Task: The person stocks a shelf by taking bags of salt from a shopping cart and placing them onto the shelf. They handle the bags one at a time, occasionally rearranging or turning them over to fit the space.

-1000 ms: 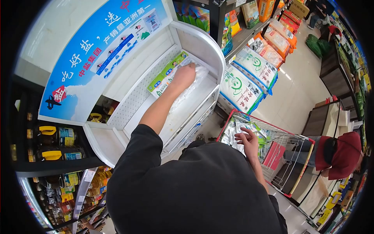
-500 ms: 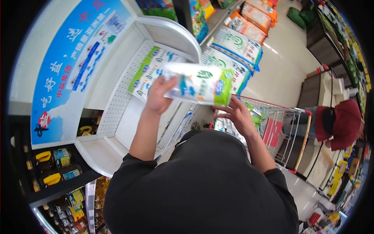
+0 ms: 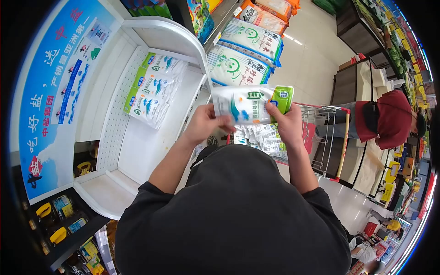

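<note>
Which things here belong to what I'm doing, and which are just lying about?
Part of the job:
- salt packet in your left hand and right hand
- shelf packets
- display shelf
- shopping cart
- cart packets

Just about:
- rice bags
- yellow-handled bottles

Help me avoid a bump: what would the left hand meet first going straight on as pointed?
Past the packet it holds, the left hand probably meets the right hand; depth is unclear.
</note>
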{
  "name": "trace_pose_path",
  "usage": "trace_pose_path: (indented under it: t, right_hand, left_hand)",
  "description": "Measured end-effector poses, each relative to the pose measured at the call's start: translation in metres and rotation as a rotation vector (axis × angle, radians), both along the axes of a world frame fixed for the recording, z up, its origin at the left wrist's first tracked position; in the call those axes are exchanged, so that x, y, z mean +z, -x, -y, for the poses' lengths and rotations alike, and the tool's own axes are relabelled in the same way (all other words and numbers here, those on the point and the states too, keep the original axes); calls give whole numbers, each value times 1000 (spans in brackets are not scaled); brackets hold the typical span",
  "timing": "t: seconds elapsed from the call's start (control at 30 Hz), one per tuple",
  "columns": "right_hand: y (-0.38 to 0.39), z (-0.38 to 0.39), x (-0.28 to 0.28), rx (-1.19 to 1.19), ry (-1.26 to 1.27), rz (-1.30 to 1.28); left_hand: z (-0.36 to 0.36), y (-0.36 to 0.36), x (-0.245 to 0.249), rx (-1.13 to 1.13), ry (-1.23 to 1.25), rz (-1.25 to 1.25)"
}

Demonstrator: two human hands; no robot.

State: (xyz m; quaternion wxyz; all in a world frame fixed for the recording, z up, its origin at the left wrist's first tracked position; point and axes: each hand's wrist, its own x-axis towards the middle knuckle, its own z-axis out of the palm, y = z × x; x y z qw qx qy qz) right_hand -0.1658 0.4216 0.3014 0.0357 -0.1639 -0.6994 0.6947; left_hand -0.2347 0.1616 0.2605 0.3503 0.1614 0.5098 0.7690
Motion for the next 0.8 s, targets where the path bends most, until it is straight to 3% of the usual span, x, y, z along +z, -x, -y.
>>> trace_pose_path:
  t: [0.03,0.1,0.2,0.3,0.37,0.43,0.57,0.63,0.7,0.77,0.8]
  right_hand:
    - [-4,2,4,-6,1,-1]
    - [-7,8,9,80,-271,-72]
    - [-4,-5,23,73,-232,-40]
    - [-3,-20,55,132,-204,-13]
    - [-2,-28,73,375,-445,36]
    - [0,-31,71,402,-417,43]
    - [10,-33,63,144,-291,-60]
    - [13,-31,46,-113,135,-159]
    - [5,-17,32,73,258,-171]
    - [-4,2,29,239,196,-51]
    - [-5,6,24,240,199,-47]
  left_hand:
    - [-6,9,-12,47,87,47]
    - [-12,18,-22,85,175,84]
    - [-16,24,-22,-6,143,118]
    - [-17,27,-6,94,60,-27]
    - [-17,32,10,-125,53,-108]
    - [-20,31,11,-206,127,-175]
    - [-25,17,17,-238,120,-63]
    - [-30,12,16,-23,9,-25]
    - [-37,8,15,45,-66,38]
    - [-43,7,18,265,-103,27]
    - [-43,7,20,261,-103,26]
